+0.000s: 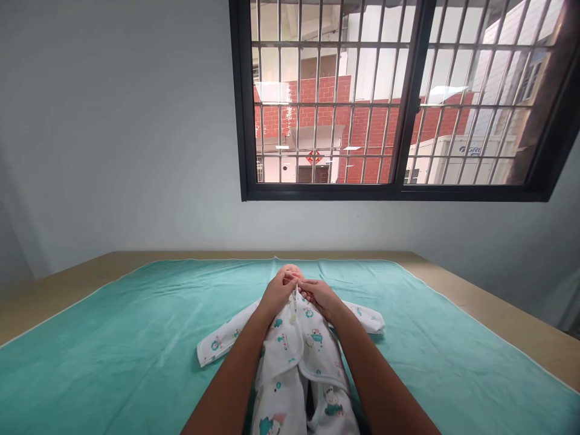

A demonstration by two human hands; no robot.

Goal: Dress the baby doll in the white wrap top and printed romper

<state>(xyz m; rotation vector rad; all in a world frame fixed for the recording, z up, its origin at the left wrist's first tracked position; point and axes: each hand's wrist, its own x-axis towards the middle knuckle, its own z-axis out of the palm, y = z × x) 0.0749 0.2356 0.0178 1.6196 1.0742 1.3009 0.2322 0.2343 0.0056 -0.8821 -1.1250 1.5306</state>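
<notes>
A baby-sized figure, a baby or a doll, lies on its back, with its head (290, 267) at the far end. It is dressed in a white printed baby jacket (281, 341) and matching printed pants (276, 411). Both sleeves stretch out sideways, the left sleeve (217, 345) and the right sleeve (369, 318). My left hand (277, 292) pinches the jacket at the neck opening. Opposite it, my right hand (321, 297) is closed on the other side of the collar, fingertips nearly meeting. A snap button (293, 317) shows below; my fingers hide the collar itself.
A green sheet (136, 338) with a pale edge lies under the figure, slightly wrinkled. It covers most of a wooden table (489, 305). Behind stands a grey wall (136, 151) with a dark-framed, barred window (321, 192).
</notes>
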